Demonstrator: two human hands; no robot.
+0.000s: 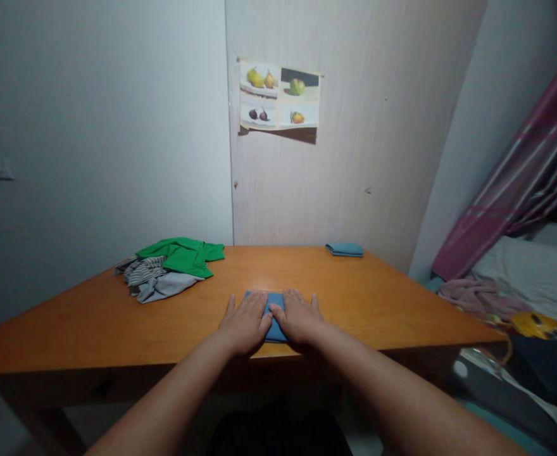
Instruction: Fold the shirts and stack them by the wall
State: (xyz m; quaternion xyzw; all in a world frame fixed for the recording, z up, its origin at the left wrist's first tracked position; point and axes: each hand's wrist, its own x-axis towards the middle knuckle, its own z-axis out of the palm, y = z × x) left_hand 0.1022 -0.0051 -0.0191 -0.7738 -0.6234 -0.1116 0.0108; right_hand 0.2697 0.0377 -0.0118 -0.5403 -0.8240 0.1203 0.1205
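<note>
My left hand and my right hand lie flat side by side on a small folded blue cloth near the front edge of the orange wooden table. Fingers of both hands are stretched out, palms pressing down on the cloth. Most of the cloth is hidden under my hands. A second folded blue cloth lies at the table's far edge, to the right.
A heap of clothes, a green garment over grey striped ones, sits at the back left of the table. A fruit picture hangs on the wall. A bed with bedding stands at the right.
</note>
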